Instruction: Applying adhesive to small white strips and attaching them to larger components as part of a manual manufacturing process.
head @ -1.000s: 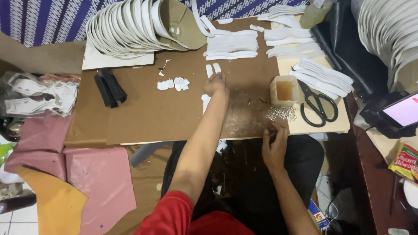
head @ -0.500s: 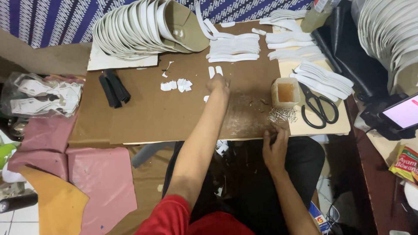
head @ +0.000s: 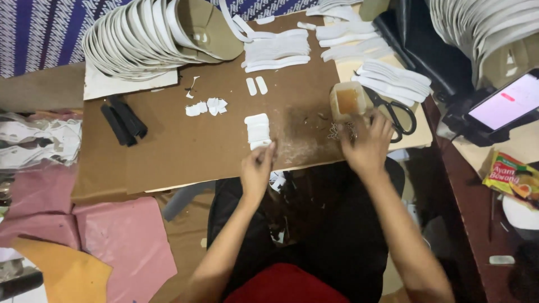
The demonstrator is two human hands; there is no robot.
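left hand (head: 257,168) rests at the near edge of the brown board (head: 168,151), fingertips pinched on the nearest piece of a short stack of white strips (head: 257,129). stack runs straight away from this grip. right hand (head: 366,147) sits apart, fingers spread over small metal rings (head: 340,132); grasp cannot be told.

Your single head camera looks steeply down from above your lap, fairly close, facing the brown cardboard work board (head: 224,140); no second view shares it.
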